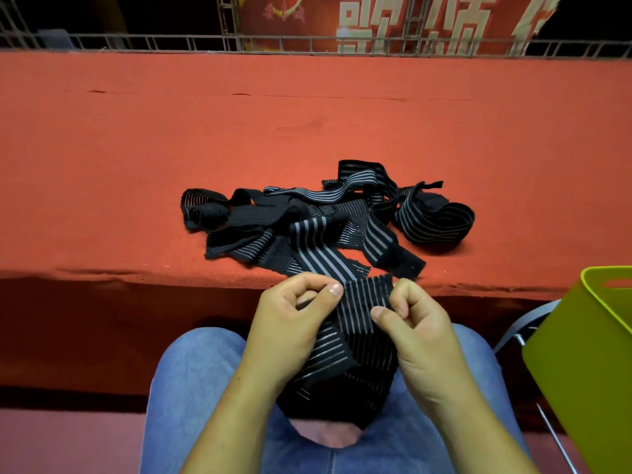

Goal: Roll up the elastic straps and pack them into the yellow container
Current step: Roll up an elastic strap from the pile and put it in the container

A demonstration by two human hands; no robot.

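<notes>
A black elastic strap with thin grey stripes (359, 323) hangs from my two hands down onto my lap. My left hand (294, 316) pinches its upper left edge between thumb and curled fingers. My right hand (413, 319) pinches the upper right edge the same way. Beyond my hands, a tangled pile of similar black striped straps (307, 220) lies on the red ledge (171, 148), one loosely coiled at its right end (434, 217). The yellow-green container (581, 354) stands at the right edge, only partly in view.
My knees in blue jeans (191, 388) sit below the ledge's front edge. A metal chair frame (523, 330) shows beside the container. A metal railing (307, 42) and a red banner run along the back of the ledge.
</notes>
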